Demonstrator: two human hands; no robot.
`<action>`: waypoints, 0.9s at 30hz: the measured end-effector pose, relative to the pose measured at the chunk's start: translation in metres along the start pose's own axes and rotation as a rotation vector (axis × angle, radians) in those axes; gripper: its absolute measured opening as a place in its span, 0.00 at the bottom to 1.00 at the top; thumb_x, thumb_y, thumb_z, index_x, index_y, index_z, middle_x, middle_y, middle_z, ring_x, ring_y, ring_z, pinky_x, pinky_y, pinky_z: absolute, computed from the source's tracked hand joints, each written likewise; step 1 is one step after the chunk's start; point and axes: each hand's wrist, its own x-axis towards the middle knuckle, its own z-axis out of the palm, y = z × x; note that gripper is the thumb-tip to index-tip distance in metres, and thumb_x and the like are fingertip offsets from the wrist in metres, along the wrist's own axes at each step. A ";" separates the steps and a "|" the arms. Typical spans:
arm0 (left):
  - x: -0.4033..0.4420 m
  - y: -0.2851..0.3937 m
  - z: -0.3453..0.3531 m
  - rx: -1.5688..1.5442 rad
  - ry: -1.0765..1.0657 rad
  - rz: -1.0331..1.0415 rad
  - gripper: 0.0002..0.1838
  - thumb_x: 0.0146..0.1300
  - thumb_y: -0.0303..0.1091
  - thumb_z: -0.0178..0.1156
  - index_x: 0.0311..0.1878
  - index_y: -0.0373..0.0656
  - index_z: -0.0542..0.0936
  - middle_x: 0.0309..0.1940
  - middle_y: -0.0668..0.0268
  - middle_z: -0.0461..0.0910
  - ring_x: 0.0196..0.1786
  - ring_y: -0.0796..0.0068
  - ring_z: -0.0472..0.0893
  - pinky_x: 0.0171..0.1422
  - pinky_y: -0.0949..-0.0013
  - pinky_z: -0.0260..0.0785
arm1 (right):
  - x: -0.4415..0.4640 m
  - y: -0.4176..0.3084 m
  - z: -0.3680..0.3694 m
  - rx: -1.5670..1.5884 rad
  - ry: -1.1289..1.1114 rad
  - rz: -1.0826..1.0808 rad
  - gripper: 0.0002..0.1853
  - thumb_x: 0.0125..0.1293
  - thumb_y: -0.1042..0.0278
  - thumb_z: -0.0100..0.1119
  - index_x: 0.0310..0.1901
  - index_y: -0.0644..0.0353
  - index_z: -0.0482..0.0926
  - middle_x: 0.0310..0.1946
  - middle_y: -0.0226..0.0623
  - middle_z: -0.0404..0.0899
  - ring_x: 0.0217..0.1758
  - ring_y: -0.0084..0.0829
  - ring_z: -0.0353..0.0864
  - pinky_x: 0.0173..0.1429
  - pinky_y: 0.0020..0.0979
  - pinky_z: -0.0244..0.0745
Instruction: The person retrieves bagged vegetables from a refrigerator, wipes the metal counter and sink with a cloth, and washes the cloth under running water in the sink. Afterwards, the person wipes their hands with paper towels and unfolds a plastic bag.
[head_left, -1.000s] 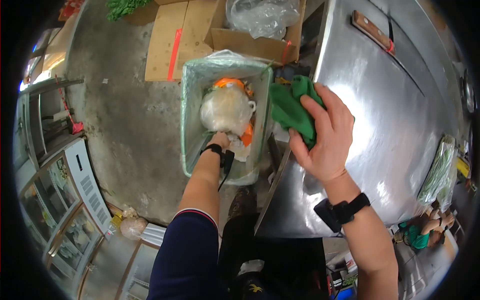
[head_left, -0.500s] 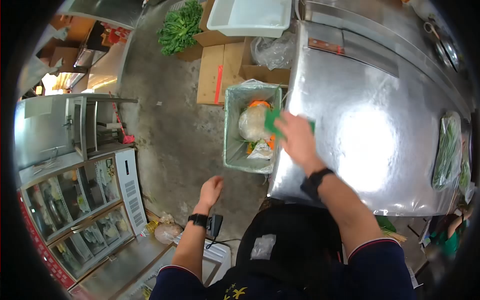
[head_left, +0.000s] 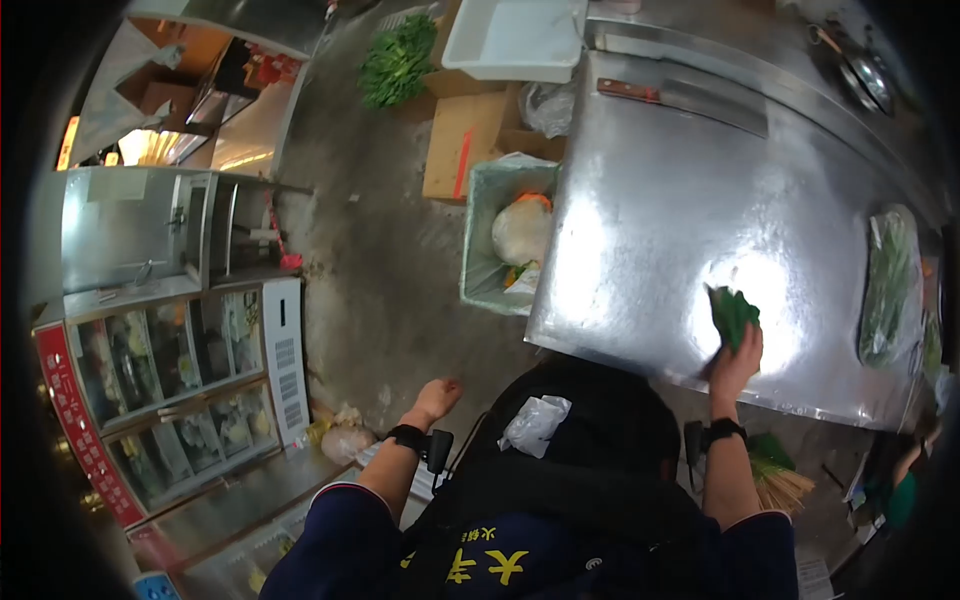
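My right hand is closed on a crumpled green cloth, at the near side of the shiny steel table. The cloth sticks out past my fingers onto the tabletop. My left hand hangs over the floor, left of the table, its fingers curled in with nothing seen in them. A cleaver with a wooden handle lies along the table's far side. At the right end rests a clear bag of long green vegetables.
A lined waste bin with scraps stands against the table's left edge. Beyond it are cardboard boxes, a white tub and leafy greens. A glass-doored fridge is at left. Wooden sticks stand below the table's near edge.
My right hand has swept the green cloth from the table's left edge by the bin to the near right part. My left hand has shifted slightly right and down. The view has shifted.
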 end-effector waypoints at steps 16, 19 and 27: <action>0.003 0.217 -0.009 0.433 -0.051 0.910 0.12 0.59 0.34 0.54 0.42 0.37 0.78 0.36 0.53 0.79 0.40 0.55 0.79 0.45 0.61 0.70 | -0.457 0.116 -0.261 0.788 0.691 1.741 0.14 0.63 0.64 0.49 0.49 0.56 0.70 0.38 0.38 0.75 0.38 0.36 0.75 0.42 0.40 0.72; -0.024 0.273 0.022 0.510 -0.053 0.977 0.12 0.58 0.32 0.54 0.42 0.36 0.78 0.34 0.53 0.80 0.39 0.56 0.79 0.45 0.61 0.70 | -0.531 0.116 -0.251 1.072 0.972 1.908 0.16 0.63 0.65 0.49 0.50 0.62 0.70 0.41 0.42 0.75 0.42 0.41 0.76 0.47 0.41 0.72; -0.123 0.449 0.190 0.681 -0.060 1.208 0.13 0.58 0.31 0.53 0.43 0.34 0.78 0.34 0.52 0.80 0.37 0.59 0.79 0.44 0.63 0.70 | -0.575 0.195 -0.277 1.740 1.654 1.620 0.16 0.67 0.60 0.44 0.50 0.62 0.69 0.45 0.45 0.73 0.50 0.45 0.73 0.58 0.49 0.66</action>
